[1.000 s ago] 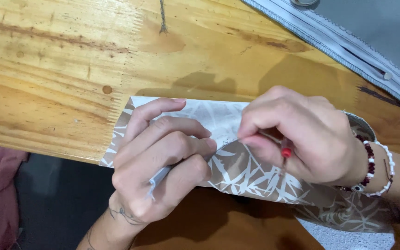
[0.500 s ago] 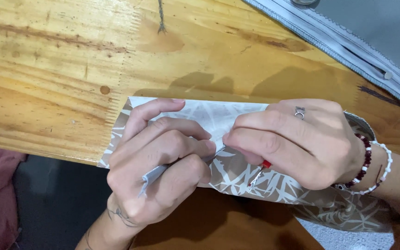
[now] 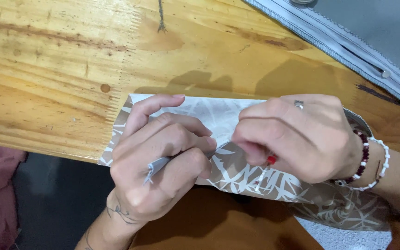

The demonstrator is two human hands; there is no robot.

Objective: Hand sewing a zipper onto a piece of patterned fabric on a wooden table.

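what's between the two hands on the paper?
Head view: only a narrow strip of the patterned paper lies between the left hand and right hand; their fingertips nearly meet over its fold.

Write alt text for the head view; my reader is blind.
Two bare hands, left hand and right hand, pinch and fold a brown paper sheet with white leaf pattern at the edge of a varnished wooden table.

Materials as I see them from here: table, varnished wood, glossy, knotted grain with scratches. Patterned sheet, thin paper, brown with white leaf print, slight sheen, plain white reverse. Grey cover, matt woven cloth, stitched edge. Bracelets, small glossy beads.
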